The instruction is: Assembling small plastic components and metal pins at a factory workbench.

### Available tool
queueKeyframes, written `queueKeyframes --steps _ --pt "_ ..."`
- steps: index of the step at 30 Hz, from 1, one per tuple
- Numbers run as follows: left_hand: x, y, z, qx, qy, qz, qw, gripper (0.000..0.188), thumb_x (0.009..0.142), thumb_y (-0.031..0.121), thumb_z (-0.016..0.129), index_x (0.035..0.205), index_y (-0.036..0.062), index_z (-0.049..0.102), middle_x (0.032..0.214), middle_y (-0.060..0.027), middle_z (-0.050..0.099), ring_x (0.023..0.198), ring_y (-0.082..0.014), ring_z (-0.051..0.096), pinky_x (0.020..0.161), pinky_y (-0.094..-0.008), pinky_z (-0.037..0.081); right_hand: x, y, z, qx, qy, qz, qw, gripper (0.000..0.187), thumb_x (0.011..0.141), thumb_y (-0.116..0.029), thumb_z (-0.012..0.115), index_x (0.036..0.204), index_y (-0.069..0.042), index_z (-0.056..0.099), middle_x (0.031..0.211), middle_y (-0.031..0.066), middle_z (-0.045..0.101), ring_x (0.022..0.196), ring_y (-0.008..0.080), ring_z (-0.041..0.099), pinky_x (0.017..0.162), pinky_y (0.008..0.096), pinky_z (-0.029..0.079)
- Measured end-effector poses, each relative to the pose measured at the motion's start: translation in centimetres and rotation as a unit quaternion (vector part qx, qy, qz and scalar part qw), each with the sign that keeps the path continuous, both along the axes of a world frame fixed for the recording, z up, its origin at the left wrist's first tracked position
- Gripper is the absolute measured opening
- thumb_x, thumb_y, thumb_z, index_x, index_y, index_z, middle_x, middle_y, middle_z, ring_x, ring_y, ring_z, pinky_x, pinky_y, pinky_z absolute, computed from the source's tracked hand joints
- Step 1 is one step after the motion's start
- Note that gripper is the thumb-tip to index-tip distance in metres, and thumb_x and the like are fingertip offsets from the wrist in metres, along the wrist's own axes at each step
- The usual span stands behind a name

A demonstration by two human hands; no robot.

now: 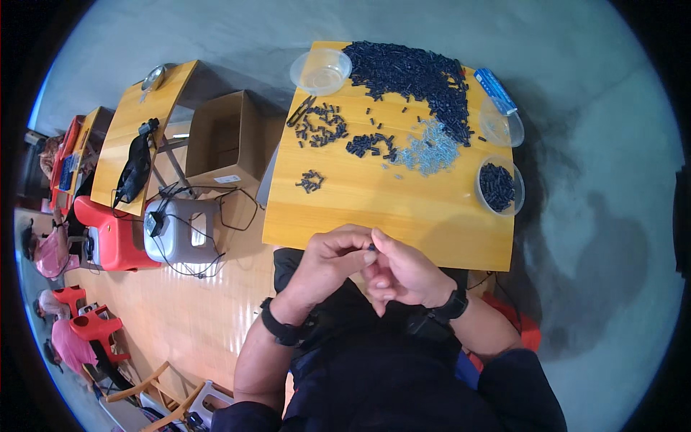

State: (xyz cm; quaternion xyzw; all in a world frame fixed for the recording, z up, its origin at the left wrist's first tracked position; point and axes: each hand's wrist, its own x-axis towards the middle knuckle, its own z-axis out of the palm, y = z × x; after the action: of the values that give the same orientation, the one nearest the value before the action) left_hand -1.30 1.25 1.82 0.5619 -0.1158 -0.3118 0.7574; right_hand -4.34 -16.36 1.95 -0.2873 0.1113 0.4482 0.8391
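Just off the near edge of the wooden table (389, 216), my two hands meet fingertip to fingertip. Between the fingers a small dark piece (371, 247) shows, mostly covered. My left hand (332, 261) is pinched on it from one side, and my right hand (409, 272) closes on it from the other. Farther back lies a wide heap of small dark cylindrical pieces (410, 72). A pile of small shiny clear or silvery bits (430, 150) touches the heap's near side. Smaller groups of dark pieces (371, 144) are spread at the left and middle.
A clear round bowl (304, 70) sits at the far left corner, near dark tweezers or snips (301, 111). On the right are a bowl of dark pieces (497, 187), another clear tub (512, 133) and a blue box (495, 91). A cardboard box (224, 140) and stools (180, 230) stand left.
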Motion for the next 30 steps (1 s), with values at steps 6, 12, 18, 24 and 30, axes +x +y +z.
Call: queueKeyframes --steps 6,12,18,24,30 --pt "-0.9 -2.6 -2.2 0.055 0.001 0.043 0.998 0.031 0.084 -0.005 0.062 0.115 -0.0024 0.059 0.110 -0.0102 0.062 0.100 -0.0185 0.061 0.087 -0.0291 0.049 -0.7 -3.9 0.0 -0.259 -0.118 -0.092 0.954 0.042 0.097 -0.040 0.048 0.076 -0.004 0.054 0.055 -0.0021 0.042 0.041 0.0069 0.044 0.044 0.0272 0.049" --pt "0.6 -1.9 -5.2 0.168 0.110 0.093 0.975 0.035 0.088 0.008 0.059 0.119 -0.0084 0.052 0.103 -0.0152 0.062 0.089 -0.0219 0.064 0.066 -0.0303 0.057 2.6 -14.5 -1.2 -0.682 -0.376 -0.157 0.607 0.025 0.087 -0.023 0.061 0.089 0.001 0.058 0.062 0.0045 0.057 0.054 0.0129 0.054 0.052 0.0295 0.046" --pt "2.6 -1.2 -10.2 0.240 -0.025 0.177 0.954 0.023 0.088 0.007 0.060 0.107 -0.0065 0.060 0.089 -0.0103 0.064 0.076 -0.0174 0.065 0.061 -0.0250 0.052 5.1 -18.5 -2.5 -0.814 -0.341 -0.098 0.459 0.019 0.082 -0.016 0.063 0.085 0.002 0.062 0.069 0.0135 0.062 0.065 0.0250 0.062 0.062 0.0374 0.048" --pt "3.3 -0.8 -11.7 0.189 0.075 0.234 0.951 0.015 0.088 0.010 0.061 0.096 -0.0029 0.063 0.082 -0.0069 0.065 0.066 -0.0116 0.063 0.056 -0.0225 0.049 8.2 -14.2 -3.5 -0.733 -0.529 -0.130 0.408 0.010 0.081 -0.012 0.061 0.086 -0.003 0.064 0.077 0.0152 0.064 0.072 0.0338 0.062 0.064 0.0403 0.049" --pt "3.4 -1.0 -10.8 0.217 0.071 0.222 0.948 0.016 0.087 0.009 0.060 0.095 -0.0044 0.064 0.074 -0.0072 0.065 0.064 -0.0118 0.064 0.056 -0.0238 0.050 13.3 -6.7 -5.7 -0.680 -0.598 -0.060 0.419 0.009 0.083 -0.012 0.059 0.085 -0.006 0.065 0.079 0.0154 0.061 0.077 0.0347 0.062 0.065 0.0441 0.048"
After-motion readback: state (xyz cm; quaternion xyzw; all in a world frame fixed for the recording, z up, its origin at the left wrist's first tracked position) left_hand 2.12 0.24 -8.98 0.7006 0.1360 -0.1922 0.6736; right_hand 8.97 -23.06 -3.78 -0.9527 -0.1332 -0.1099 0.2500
